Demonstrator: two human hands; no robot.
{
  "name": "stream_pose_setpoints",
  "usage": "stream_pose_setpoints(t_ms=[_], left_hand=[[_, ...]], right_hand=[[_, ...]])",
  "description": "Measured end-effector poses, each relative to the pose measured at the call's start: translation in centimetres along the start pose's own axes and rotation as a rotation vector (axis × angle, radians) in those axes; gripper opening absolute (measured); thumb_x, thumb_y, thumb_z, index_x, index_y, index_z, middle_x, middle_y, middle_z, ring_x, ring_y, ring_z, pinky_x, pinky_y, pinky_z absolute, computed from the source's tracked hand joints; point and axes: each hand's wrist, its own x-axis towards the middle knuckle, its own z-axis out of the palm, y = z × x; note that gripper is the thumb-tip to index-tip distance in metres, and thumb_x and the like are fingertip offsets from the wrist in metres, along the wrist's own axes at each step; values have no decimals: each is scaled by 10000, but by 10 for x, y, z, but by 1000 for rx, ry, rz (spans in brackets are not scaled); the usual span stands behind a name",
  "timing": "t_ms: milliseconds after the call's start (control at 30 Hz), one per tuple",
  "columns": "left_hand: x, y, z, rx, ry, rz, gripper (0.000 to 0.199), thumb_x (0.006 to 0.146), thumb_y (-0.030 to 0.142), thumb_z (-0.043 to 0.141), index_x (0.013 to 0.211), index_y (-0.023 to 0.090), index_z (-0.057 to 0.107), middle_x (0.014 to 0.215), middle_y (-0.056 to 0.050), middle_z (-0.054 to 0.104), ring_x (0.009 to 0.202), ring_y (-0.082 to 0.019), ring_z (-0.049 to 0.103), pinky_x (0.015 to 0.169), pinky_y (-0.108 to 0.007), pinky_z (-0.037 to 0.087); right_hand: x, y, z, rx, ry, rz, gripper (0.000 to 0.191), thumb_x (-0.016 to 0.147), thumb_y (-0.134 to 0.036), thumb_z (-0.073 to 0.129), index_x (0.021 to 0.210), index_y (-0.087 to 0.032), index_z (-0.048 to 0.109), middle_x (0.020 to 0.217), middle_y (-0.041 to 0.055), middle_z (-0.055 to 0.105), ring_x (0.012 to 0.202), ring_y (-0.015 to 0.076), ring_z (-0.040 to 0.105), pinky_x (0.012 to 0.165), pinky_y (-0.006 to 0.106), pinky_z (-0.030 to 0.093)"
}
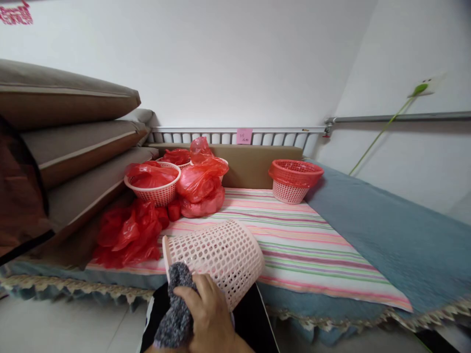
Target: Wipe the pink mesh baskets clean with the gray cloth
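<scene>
A pale pink perforated plastic basket [217, 250] lies tilted on its side over my lap, its rim to the left. My right hand [211, 309] is closed at the basket's near side, its thumb and fingers on a speckled grey cloth [180, 304]. The cloth touches the basket near the rim. Of my left hand [162, 349], only a strip of skin shows below the cloth at the bottom edge; its fingers are hidden. Beyond the basket, crumpled red plastic bags [128, 235] lie on the striped sheet [294, 245].
At the back left stand a pink basket lined with a red bag [152, 181] and a bulging red bag [202, 181]. A red basket stacked with a pink one [294, 181] stands back right. Cushions [88, 142] are piled left. A pink note [244, 136] hangs on the rail.
</scene>
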Motion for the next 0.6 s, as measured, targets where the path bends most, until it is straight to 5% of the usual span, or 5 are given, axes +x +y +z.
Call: stream_pose_setpoints(t_ms=[133,267,400,600], left_hand=[[3,-7,8,14,-140,-4,610,707,395,711,1267,233,534,1237,-91,617,1193,-330,501,1040,-467,344],[2,-5,9,51,-195,-11,648,710,409,713,1298,245,497,1332,-81,546,1270,-313,424,1087,-457,265],[7,30,17,-109,-140,-24,829,623,337,787,1357,277,406,1379,-61,501,1319,-304,357,1123,-453,180],[6,69,32,-280,-50,38,779,653,166,746,1354,228,412,1309,-95,567,1248,-283,462,1083,-426,289]], right_hand=[[22,58,-46,-213,96,209,572,611,-8,519,1123,-256,582,1065,66,537,995,219,501,853,330,412],[35,117,-87,-404,232,485,441,683,-64,538,1095,-214,587,998,63,551,984,219,509,814,300,421],[29,130,-94,-477,222,468,389,723,-141,575,1105,-217,578,988,57,549,970,225,507,780,298,422],[21,134,-91,-459,248,452,369,735,-192,573,1104,-212,571,990,59,552,970,229,516,777,309,436]])
